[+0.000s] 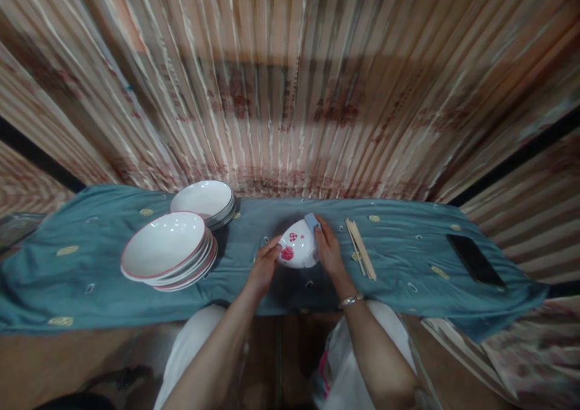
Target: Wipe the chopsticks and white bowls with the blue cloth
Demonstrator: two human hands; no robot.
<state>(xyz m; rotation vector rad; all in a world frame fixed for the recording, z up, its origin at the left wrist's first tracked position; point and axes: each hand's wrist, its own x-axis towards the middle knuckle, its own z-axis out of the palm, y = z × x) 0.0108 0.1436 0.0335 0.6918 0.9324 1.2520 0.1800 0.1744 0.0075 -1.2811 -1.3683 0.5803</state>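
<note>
A white bowl (302, 254) with red flower and heart prints is tipped on its side above the middle of the cloth-covered table. My left hand (264, 264) grips its left rim, fingers closed on the edge. On the bowl's right side, my right hand (329, 247) presses a small blue-grey cloth or sponge (312, 220) against the surface. Part of that piece is hidden under my fingers, so I cannot tell which it is. A bracelet circles my right wrist.
Left of my hands stand a stack of red-rimmed bowls (165, 247) and a dark-rimmed stack (203, 198) behind it. Several wooden chopsticks (360, 249) lie to the right, with a black phone (475, 260) farther over. The teal tablecloth (254, 295) meets a pleated curtain (290, 96) at the back.
</note>
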